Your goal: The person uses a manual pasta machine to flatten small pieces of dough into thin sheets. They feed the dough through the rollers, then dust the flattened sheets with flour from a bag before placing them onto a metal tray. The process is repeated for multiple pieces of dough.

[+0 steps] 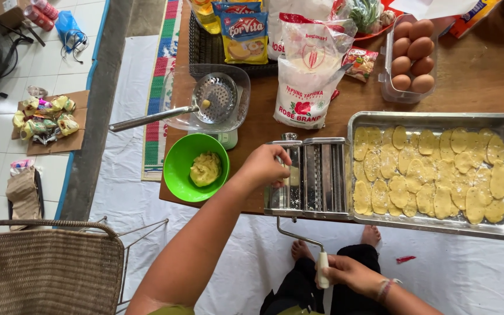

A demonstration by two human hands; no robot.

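The right hand (345, 273) closes around the crank handle (322, 269). The left hand (265, 166) pinches dough at the pasta roller (316, 178) on the worktop (485, 76).

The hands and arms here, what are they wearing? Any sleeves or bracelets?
Both arms are bare, with no sleeves down to the hands. The right hand has a thin band of pinkish and pale threads around its wrist. The left hand wears nothing: no ring, watch or glove shows. A bit of olive-green top shows at the shoulder.
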